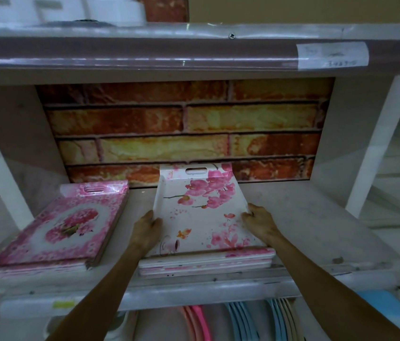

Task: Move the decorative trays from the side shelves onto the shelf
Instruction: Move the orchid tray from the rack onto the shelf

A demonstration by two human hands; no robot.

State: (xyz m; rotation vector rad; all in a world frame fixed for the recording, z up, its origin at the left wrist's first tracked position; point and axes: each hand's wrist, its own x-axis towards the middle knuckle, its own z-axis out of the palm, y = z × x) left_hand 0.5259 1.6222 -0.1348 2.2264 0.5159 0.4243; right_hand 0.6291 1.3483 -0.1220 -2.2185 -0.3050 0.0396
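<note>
The price label (pixel 333 56) taped on the upper shelf edge (pixel 145 49) is too blurred to read, and the white things on top of that shelf are cut off by the frame. Below the shelf (pixel 304 217), only the curved rims of pink and blue plastic items (pixel 238 321) show; what they are I cannot tell. How many trays lie in each stack is hard to count, since only their near edges show. The left hand (pixel 146 230) grips the left rim of the white orchid-print tray (pixel 199 217), thumb on top and fingers hidden under the edge; the right hand (pixel 259 221) holds the right rim with fingers curled over it. That tray sits on top of a small stack of like trays (pixel 206 263) in the middle of the shelf, its far handle end raised against the brick-pattern back wall (pixel 181 126). Just to the left, apart from it, lies a stack of pink floral trays (pixel 58 230), flat on the same shelf.
</note>
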